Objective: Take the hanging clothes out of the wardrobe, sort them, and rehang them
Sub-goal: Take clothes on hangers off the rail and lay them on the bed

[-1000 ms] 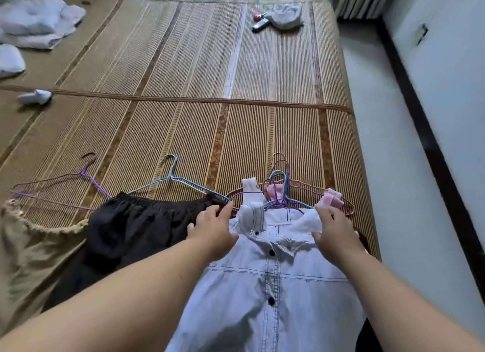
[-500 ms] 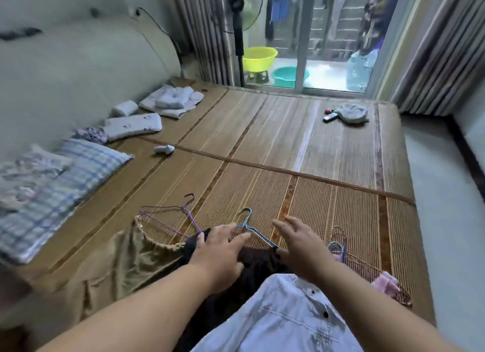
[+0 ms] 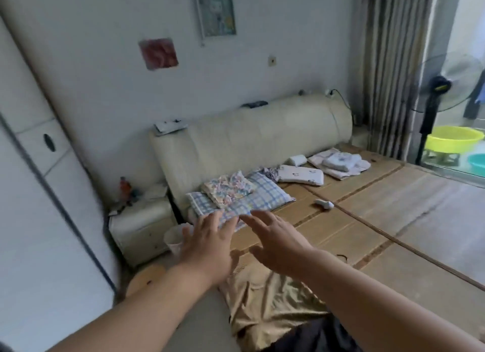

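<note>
Bedroom: pale wall at 12 o'clock, padded headboard point(image 3: 249, 136) beneath it, woven bed mat point(image 3: 393, 220) spreading from centre out to 3 o'clock, white wardrobe point(image 3: 39, 194) filling 9 o'clock. Striped curtain point(image 3: 388, 62) and standing fan point(image 3: 441, 89) at 2 o'clock, checked pillow point(image 3: 262, 196) just above centre.

Had swung up and to the left within the last second, off the white shirt and the bundle of wire hangers, both now out of view, and round toward the wardrobe side. Had let go of the clothes on the way. Left the tan garment point(image 3: 265, 301) lying on the mat at 6 o'clock, with the dark garment point(image 3: 315, 336) touching its lower edge toward 5 o'clock. Judged as a turn away from the laid-out pile, probably to fetch more hanging clothes from the wardrobe. Rehanging not yet done for what lay on the bed.

Left hand point(image 3: 207, 249) raised just below centre toward 7 o'clock, back to the camera, fingers point(image 3: 210, 220) straight and fanned apart, gripping nothing. Right hand point(image 3: 278, 244) just beside it toward 5 o'clock, fingers point(image 3: 258, 220) stretched forward and spread, likewise empty. Both forearms reaching in from the bottom edge, angled toward 11 o'clock, seemingly above the tan garment; contact with the cloth impossible to tell. Some motion blur over the whole view.
</note>
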Motion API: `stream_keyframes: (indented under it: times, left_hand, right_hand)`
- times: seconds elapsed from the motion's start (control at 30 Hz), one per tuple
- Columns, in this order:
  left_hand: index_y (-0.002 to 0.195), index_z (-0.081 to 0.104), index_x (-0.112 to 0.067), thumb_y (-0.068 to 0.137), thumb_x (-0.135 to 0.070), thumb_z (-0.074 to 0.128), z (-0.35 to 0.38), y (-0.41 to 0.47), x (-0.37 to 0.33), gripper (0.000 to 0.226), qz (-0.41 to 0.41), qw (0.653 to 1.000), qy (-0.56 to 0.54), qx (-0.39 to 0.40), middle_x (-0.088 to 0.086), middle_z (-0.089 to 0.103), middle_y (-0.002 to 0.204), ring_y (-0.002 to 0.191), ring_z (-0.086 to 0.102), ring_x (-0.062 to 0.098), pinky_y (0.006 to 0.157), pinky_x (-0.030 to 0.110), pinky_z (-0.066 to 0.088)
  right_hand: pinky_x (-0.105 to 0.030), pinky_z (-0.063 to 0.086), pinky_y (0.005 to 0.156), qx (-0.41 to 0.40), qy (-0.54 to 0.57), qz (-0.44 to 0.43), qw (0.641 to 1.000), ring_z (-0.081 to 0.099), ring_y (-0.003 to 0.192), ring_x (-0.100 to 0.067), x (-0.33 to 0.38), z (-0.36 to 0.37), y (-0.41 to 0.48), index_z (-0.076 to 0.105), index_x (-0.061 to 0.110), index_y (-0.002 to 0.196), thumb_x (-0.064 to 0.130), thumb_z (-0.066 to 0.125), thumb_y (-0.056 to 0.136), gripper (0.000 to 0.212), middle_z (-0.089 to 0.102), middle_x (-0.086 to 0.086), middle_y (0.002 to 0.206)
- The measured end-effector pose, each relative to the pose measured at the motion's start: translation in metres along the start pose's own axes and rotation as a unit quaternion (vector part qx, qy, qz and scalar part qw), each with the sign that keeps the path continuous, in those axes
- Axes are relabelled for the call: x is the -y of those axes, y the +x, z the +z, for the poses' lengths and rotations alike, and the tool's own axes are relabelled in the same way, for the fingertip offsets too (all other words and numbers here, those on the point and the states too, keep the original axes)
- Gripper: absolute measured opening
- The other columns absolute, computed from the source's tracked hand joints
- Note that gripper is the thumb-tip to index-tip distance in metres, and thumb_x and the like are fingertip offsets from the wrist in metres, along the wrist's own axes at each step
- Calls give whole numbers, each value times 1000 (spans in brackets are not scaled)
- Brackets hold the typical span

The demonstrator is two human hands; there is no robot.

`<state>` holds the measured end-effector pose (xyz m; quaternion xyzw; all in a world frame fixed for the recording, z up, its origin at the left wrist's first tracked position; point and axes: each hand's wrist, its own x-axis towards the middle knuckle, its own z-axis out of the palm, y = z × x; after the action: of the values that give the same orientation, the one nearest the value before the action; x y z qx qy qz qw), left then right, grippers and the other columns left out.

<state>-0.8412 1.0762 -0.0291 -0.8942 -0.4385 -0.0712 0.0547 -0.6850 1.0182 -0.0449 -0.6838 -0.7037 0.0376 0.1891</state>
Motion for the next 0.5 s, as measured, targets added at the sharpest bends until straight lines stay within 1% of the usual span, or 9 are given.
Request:
stream_keyframes:
  times: [0.1,0.2,0.3,0.43,0.5]
  left_hand:
    - [148,17,-33,91,-48,46,-30,-40,64,66,-63,997,11,-51,2,12,156,141,15,24,113,45,19]
    - [148,17,-34,90,-53,45,-52,-79,115,67,-118,990,31,-74,1,12,156,142,14,24,113,44,16]
    - [147,15,-37,90,-54,43,-71,-109,162,65,-174,979,55,-92,-1,9,156,143,9,23,114,47,14]
    - [145,20,-36,89,-51,44,-101,-146,225,62,-241,959,85,-123,-3,10,156,143,7,22,115,51,12]
    - [143,25,-36,87,-49,46,-112,-162,251,61,-272,946,89,-149,-2,13,155,143,10,23,114,51,16]
  right_hand:
    - [-38,31,109,-4,16,-78,997,33,135,-25,79,1,32,18,36,147,37,55,87,70,23,1,152]
    - [-36,30,109,-12,11,-134,991,32,135,-24,146,6,58,20,37,146,39,54,87,69,24,2,151]
    - [-37,32,108,-3,19,-173,985,32,136,-24,211,12,85,20,38,145,38,55,86,69,25,2,151]
    - [-37,34,107,-3,39,-240,970,36,134,-21,296,14,116,21,37,146,39,56,86,69,30,4,149]
    - [-37,34,107,-9,48,-279,959,36,134,-18,333,13,129,22,38,145,41,56,86,68,31,7,149]
